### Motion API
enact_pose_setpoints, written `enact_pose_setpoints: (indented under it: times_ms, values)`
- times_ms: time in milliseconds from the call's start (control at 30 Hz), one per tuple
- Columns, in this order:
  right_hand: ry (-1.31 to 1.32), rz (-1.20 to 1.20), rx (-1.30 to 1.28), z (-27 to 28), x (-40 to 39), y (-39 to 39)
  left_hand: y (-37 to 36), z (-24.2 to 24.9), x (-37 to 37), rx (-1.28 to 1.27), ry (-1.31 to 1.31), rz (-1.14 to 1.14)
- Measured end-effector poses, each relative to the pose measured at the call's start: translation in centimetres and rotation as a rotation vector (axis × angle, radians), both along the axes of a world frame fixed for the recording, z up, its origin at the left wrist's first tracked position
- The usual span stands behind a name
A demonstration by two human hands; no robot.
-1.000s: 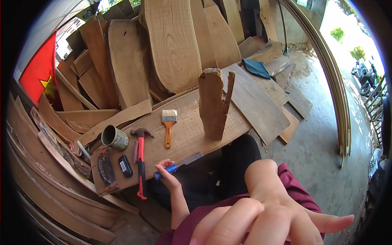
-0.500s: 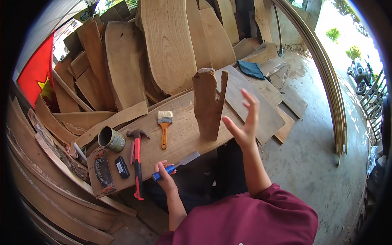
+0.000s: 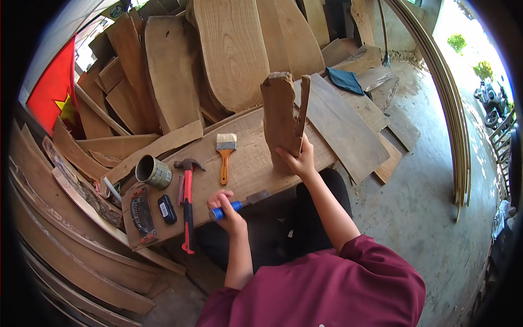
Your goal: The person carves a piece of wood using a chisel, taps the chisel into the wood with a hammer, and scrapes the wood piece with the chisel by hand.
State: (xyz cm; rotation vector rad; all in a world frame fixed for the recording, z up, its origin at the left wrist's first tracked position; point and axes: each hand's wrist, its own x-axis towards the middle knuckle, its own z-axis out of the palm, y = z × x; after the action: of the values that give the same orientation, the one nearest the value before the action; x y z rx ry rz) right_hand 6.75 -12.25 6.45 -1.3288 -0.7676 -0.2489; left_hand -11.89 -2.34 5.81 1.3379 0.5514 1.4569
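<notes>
My left hand (image 3: 229, 213) is wrapped round the blue handle of a chisel (image 3: 257, 197), whose flat metal blade points right, over my lap. My right hand (image 3: 300, 160) grips the lower part of an upright, rough-edged wooden board (image 3: 278, 117), thumb on its near face. The board stands on the wooden bench (image 3: 248, 173) and has a split, jagged right side and a ragged top. Between my hands and the stacked planks lies a paintbrush (image 3: 224, 158) with an orange handle. Left of it a claw hammer (image 3: 188, 207) with a red and black handle lies across the bench's front edge.
A tin can (image 3: 153, 172), a small black case (image 3: 167, 209) and a toothed tool with red ends (image 3: 143, 216) sit at the bench's left end. Large planks (image 3: 231, 54) lean behind. A grey board (image 3: 348, 133) and a dark blue cloth (image 3: 345, 80) are to the right.
My right hand, open in the air beside the board before, has come down and taken hold of it. My left hand has lifted slightly with the chisel. The camera view has shifted a little.
</notes>
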Motion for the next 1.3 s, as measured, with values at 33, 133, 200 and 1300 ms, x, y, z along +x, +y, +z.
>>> enact_pose_setpoints:
  times_ms: [33,133,200,1300]
  values:
    - [-0.019,-0.003,0.004,-0.5,0.3,0.1,0.5,0.1,1.0,-0.009,0.006,0.005]
    - [-0.030,-0.014,0.024,-1.0,0.0,0.2,1.7,1.6,3.3,-0.275,-0.328,-0.219]
    - [-0.029,-0.027,0.050,-0.7,-0.1,0.4,1.6,4.9,4.9,-0.447,-0.523,-0.290]
    - [-0.014,0.021,0.019,-0.7,0.1,0.0,3.8,8.8,9.1,-0.199,-0.437,-0.874]
